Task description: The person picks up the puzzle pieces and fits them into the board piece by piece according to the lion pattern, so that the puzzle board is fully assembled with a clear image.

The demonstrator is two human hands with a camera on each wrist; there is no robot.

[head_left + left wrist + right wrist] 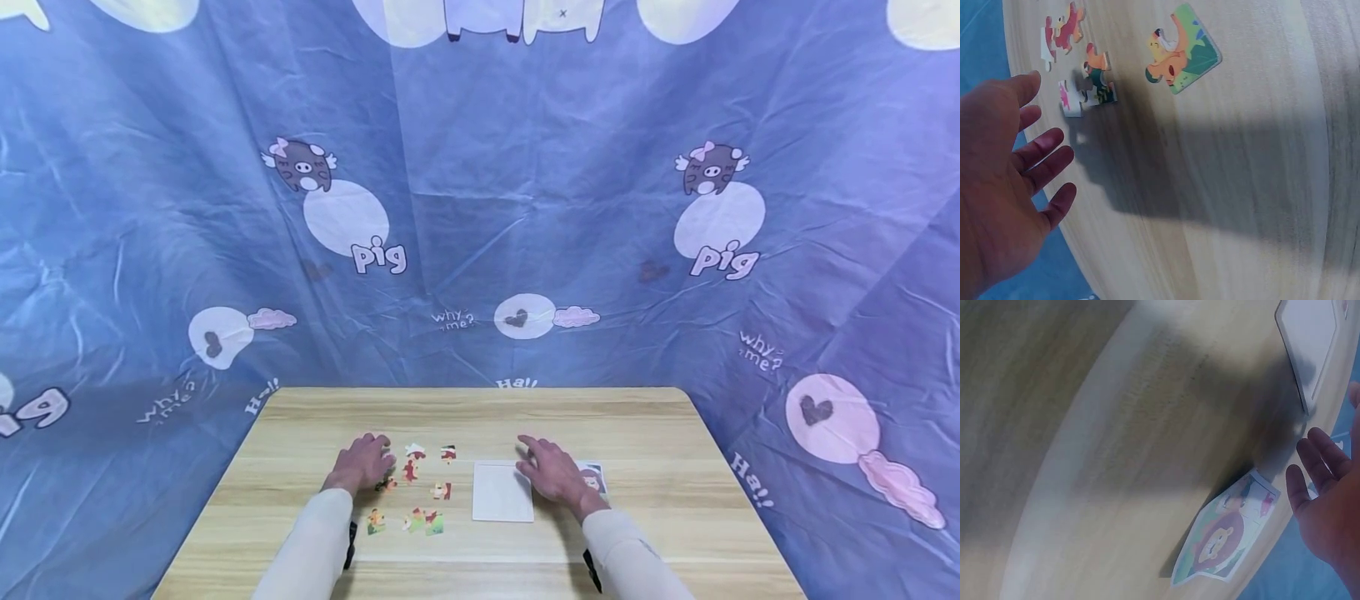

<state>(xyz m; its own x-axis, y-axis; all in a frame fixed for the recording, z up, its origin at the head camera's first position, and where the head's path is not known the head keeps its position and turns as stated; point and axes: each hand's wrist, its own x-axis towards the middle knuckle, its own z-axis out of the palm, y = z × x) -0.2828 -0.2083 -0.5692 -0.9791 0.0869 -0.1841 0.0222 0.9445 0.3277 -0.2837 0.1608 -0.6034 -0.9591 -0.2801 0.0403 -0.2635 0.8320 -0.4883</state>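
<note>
My left hand (362, 462) hovers over the left part of the table, at the left edge of several loose jigsaw pieces. Its fingers are relaxed and hold nothing. In the left wrist view a green corner jigsaw piece (1200, 56) with an orange animal lies apart from a piece with dark green and orange (1099, 84). Over the right edge of a square white puzzle board (501, 493) is my right hand (553, 473), its fingers loosely extended with nothing in them. Partly hidden behind that hand lies a picture card (1216, 537) showing a lion.
More jigsaw pieces, such as a red and white one (441, 492) and a green one (434, 522), lie between the left hand and the board. The wooden table (660, 533) ends against a blue patterned curtain (480, 233) at the back and sides.
</note>
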